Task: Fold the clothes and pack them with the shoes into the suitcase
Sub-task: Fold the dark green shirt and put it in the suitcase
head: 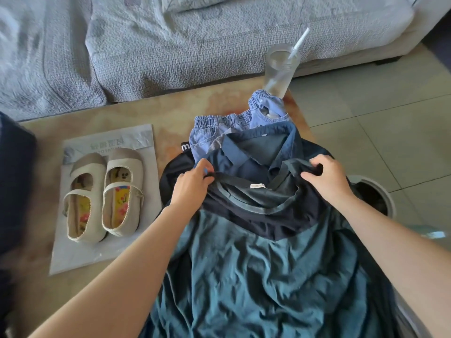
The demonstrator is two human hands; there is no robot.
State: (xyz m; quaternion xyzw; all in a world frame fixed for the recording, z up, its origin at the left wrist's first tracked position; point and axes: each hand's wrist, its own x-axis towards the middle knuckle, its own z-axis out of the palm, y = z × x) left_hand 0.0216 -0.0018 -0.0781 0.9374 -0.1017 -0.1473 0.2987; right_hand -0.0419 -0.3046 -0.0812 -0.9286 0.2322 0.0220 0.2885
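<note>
A teal T-shirt [263,269] with dark navy shoulders lies on top of a pile of clothes on the table. My left hand [192,184] pinches its left shoulder near the collar. On the other shoulder my right hand [327,176] grips the fabric. Under it lie a dark blue collared shirt [246,157] and light blue denim shorts [219,128]. A pair of beige strap shoes [105,193] sits on a grey plastic bag [73,252] to the left. A dark shape [14,181] at the far left edge cannot be identified.
A clear tumbler with a straw [280,69] stands at the table's far right corner, behind the shorts. A grey-covered sofa [170,45] runs along the back. A round bin [373,196] stands on the tiled floor to the right of the table [122,113].
</note>
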